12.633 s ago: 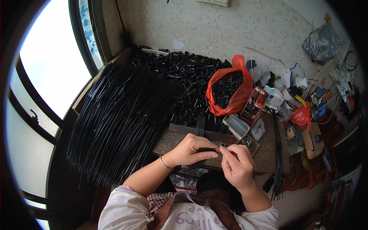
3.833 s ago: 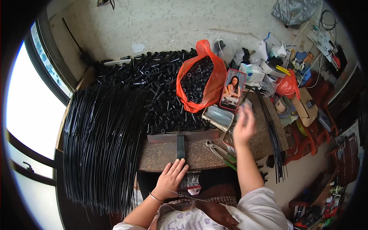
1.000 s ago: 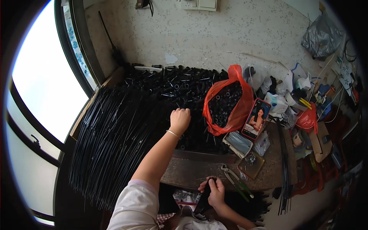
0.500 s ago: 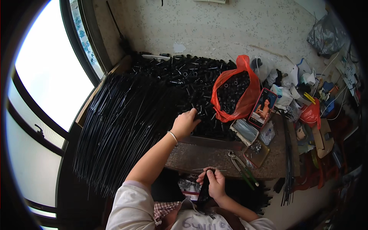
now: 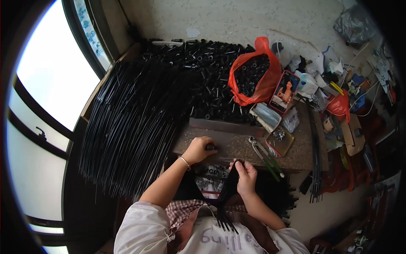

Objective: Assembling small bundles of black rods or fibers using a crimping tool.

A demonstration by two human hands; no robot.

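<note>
Surface: a worn workbench stood against a speckled pale wall, with a bright window at far left.
Left hand: closed around a short black tube piece on the bench's near left.
Right hand: pinched shut on a bundle of thin black rods hanging toward the lap.
Stock: long black rods fanned left; cut black tubes heaped far.
Packages: an orange plastic bag of tubes, a red-edged picture card right of it, pliers near right.
</note>
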